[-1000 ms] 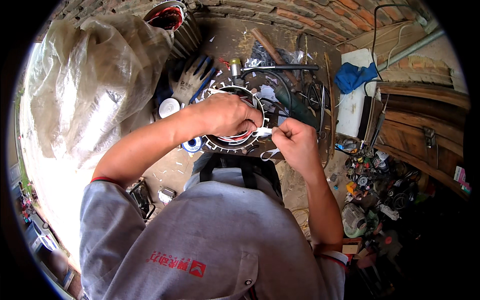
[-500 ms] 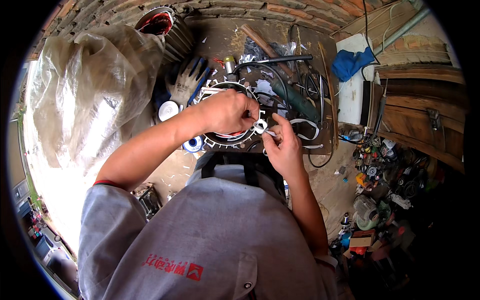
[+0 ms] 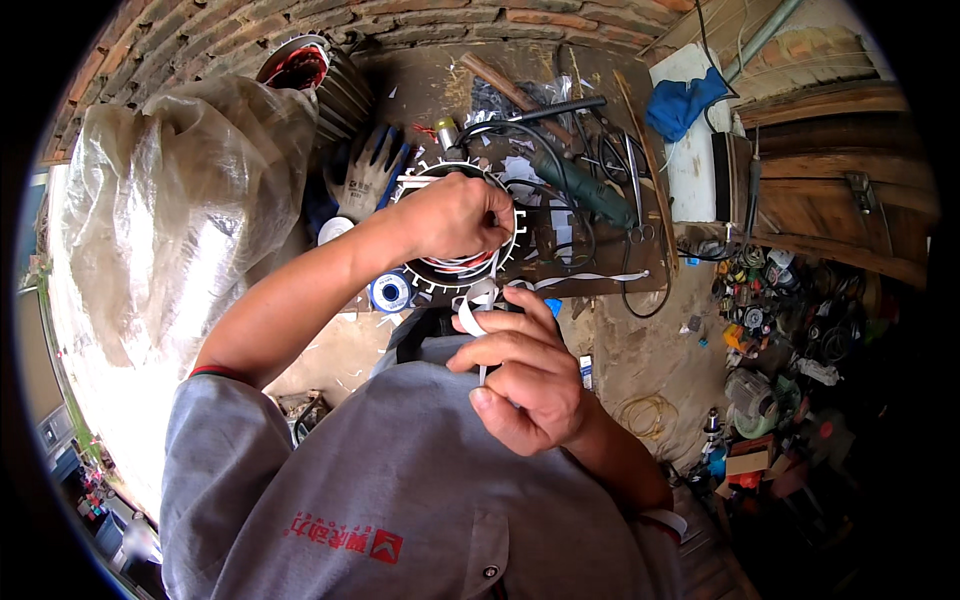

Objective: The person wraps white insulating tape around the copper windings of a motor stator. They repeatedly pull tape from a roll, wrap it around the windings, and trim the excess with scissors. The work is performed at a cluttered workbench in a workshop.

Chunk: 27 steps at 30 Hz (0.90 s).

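A ring-shaped motor stator, edged with white slot liners, lies at the table's near edge with red and white wires inside. My left hand is over its right side, fingers pinched at the inner rim where a strip of white tape comes up to them. Below and to the right, in front of my chest, my right hand grips the tape between thumb and fingers. The tape loops beside the fingers, and a loose length trails right across the table. My left fingertips are partly hidden.
A green power tool, a hammer and scissors lie behind and to the right. A blue-and-white spool sits left of the stator, with gloves beyond. Plastic sheeting covers the left; parts clutter the right floor.
My right hand has moved down and toward my chest, drawing the white tape out of the stator. The loop by the rim has opened out; my left hand stays at the stator.
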Each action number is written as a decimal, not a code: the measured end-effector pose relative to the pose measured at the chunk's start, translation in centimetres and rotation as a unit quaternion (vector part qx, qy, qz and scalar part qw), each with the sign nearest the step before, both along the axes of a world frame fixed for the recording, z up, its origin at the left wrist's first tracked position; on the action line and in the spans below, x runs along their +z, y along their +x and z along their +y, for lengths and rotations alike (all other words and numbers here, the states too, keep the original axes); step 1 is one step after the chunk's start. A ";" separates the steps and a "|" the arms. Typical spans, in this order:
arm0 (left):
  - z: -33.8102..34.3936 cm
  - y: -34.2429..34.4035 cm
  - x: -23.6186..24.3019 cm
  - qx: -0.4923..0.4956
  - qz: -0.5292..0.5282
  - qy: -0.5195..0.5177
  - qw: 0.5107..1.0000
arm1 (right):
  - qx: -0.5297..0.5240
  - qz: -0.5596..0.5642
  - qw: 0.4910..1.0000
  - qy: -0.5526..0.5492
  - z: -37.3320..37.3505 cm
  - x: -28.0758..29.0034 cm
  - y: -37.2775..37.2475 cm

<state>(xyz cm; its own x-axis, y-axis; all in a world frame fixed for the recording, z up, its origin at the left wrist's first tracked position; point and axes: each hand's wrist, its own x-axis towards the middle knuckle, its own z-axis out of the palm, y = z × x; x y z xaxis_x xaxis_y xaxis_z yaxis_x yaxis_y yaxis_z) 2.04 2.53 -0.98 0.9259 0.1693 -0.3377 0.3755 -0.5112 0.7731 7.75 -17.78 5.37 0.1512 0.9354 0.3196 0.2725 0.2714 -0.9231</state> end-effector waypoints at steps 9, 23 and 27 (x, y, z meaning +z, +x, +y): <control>-0.3 -0.1 -0.5 -0.001 -0.033 0.007 0.999 | -0.209 0.108 0.967 -0.099 -2.3 0.2 -1.1; -3.1 0.8 0.6 0.072 0.147 0.161 0.973 | -0.129 -0.210 0.932 -0.266 0.5 -4.4 -0.6; -2.9 1.8 0.6 0.051 0.151 0.151 0.976 | -0.115 -0.145 0.967 -0.177 0.0 -5.2 -1.2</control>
